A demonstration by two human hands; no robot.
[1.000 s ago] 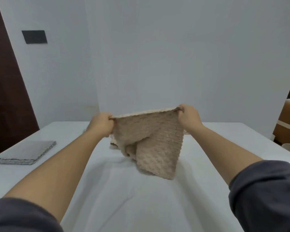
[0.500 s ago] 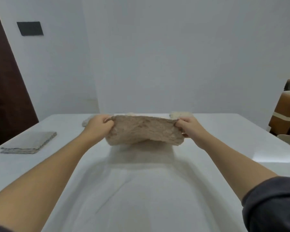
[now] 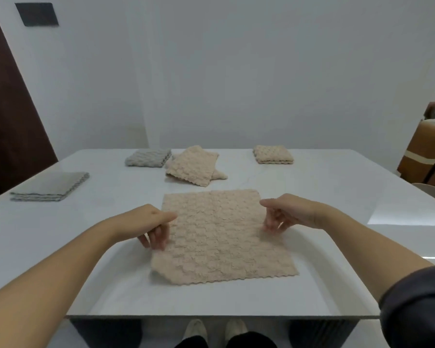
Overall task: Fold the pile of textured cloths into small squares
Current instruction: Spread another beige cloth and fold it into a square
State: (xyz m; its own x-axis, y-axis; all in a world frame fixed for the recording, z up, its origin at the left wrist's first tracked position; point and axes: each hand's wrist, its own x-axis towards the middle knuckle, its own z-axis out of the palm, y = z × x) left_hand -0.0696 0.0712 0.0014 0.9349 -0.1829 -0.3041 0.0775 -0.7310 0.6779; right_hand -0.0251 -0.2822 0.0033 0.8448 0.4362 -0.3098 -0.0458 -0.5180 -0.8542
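Half hidden under the beige pile (image 3: 191, 167), out past the left hand (image 3: 150, 222): a lower cloth, with only its corners peeping out. Cut off by the bottom edge: pale shoes (image 3: 196, 331) and dark trouser legs below the table (image 3: 337, 187) rim. Cropped at the lower right corner: grey sleeve (image 3: 417, 310) of the right arm.

Hard to make out whether the fingertips of either hand press the beige textured cloth (image 3: 221, 237) or hang just over its edges. No pinch visible on either side; fingers loosely curled and parted, thumbs out above the fabric.

Lies flat on the white table between the two hands, left edge at the left hand's fingertips, right edge at those of the right hand (image 3: 290, 212). Close to square, so no clear long axis; scalloped near hem toward the body, far hem toward the pile.

Beyond the right hand, well apart: a folded beige square (image 3: 273, 154). Beyond the left hand, just beside the pile: a folded grey square (image 3: 148, 157). Far out to that hand's left: a flat grey stack (image 3: 53, 188).

Differs from half a second ago: then lifted off the table, bunched and stretched between two gripping hands; now spread out and released. Mostly screened then by the raised cloth, now in plain sight: the beige pile.
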